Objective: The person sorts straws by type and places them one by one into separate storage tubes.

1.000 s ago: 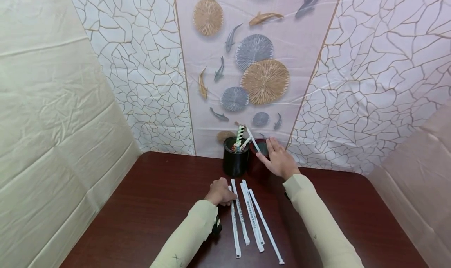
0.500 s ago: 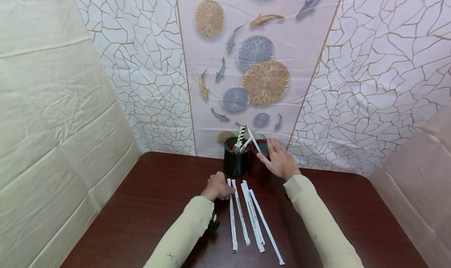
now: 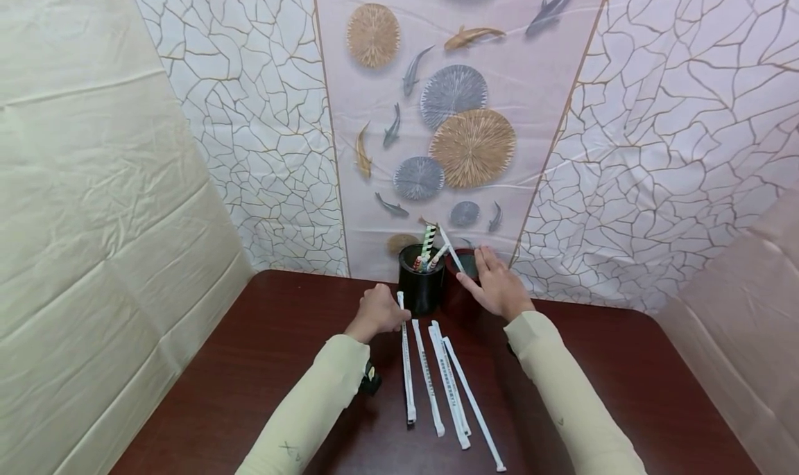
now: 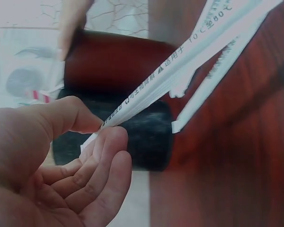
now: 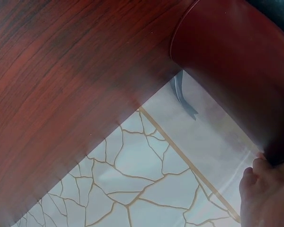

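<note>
My left hand pinches the top of a white paper-wrapped straw between thumb and fingers; the straw's lower end rests on the table. Just beyond it stands a black cup holding striped and wrapped straws. My right hand rests with straight fingers on the rim of a dark red cup next to the black one, and a wrapped straw leans out of that cup. In the right wrist view only the fingertips show beside the red cup.
Three more wrapped straws lie side by side on the dark wooden table between my forearms. Patterned wall panels close the table at the back, cloth sheets at both sides.
My left hand has moved away from me towards the black cup, taking the leftmost wrapped straw with it and lifting its top end. The right hand has stayed on the red cup.
</note>
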Available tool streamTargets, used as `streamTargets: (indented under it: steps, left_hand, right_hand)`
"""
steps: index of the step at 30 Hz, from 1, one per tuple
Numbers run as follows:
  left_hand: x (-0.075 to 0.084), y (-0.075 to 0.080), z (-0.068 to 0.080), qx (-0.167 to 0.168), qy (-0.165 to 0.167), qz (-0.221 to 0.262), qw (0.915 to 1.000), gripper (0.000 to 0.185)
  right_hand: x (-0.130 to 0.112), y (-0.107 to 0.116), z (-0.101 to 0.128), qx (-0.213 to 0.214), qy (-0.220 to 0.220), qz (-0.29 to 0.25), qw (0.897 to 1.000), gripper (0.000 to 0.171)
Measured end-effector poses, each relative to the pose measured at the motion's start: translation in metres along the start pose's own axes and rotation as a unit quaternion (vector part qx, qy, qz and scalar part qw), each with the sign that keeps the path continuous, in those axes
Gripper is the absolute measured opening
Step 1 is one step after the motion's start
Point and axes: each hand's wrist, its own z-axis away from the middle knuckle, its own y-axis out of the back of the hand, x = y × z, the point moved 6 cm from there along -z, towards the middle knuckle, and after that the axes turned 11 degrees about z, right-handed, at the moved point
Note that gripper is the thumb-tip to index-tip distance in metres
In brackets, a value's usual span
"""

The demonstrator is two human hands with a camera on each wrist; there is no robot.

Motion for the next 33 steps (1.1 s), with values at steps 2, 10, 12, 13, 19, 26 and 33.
streamTargets:
  steps: [2, 10, 12, 13, 19, 26, 33]
  left_hand:
    - [0.005, 0.008, 0.0, 0.007, -0.011, -0.008, 0.9999, 0.031]
    - [0.033, 0.042, 0.002, 0.034, -0.072, -0.026, 0.9965, 0.031]
    - [0.042, 0.049, 0.003, 0.036, -0.084, -0.022, 0.9955, 0.031]
    - [0.046, 0.053, 0.003, 0.039, -0.09, -0.022, 0.995, 0.03]
    - [0.068, 0.07, 0.0, 0.062, -0.112, -0.026, 0.9915, 0.037]
    - [0.1, 0.092, -0.003, 0.103, -0.133, -0.01, 0.9857, 0.041]
    - [0.137, 0.111, -0.002, 0.132, -0.178, 0.011, 0.9749, 0.043]
  right_hand:
    - [0.0, 0.0, 0.0, -0.005, 0.0, -0.001, 1.0, 0.096]
    - [0.0, 0.001, -0.001, -0.023, 0.0, -0.006, 1.0, 0.099]
    - [0.0, 0.001, -0.001, -0.029, 0.0, -0.008, 1.0, 0.098]
    - [0.0, 0.002, -0.001, -0.031, 0.0, -0.009, 0.999, 0.098]
    - [0.001, 0.001, -0.001, -0.031, 0.0, -0.004, 1.0, 0.097]
    - [0.002, 0.003, 0.0, -0.017, 0.003, -0.01, 1.0, 0.095]
    - [0.0, 0.001, -0.002, -0.014, 0.007, 0.001, 1.0, 0.096]
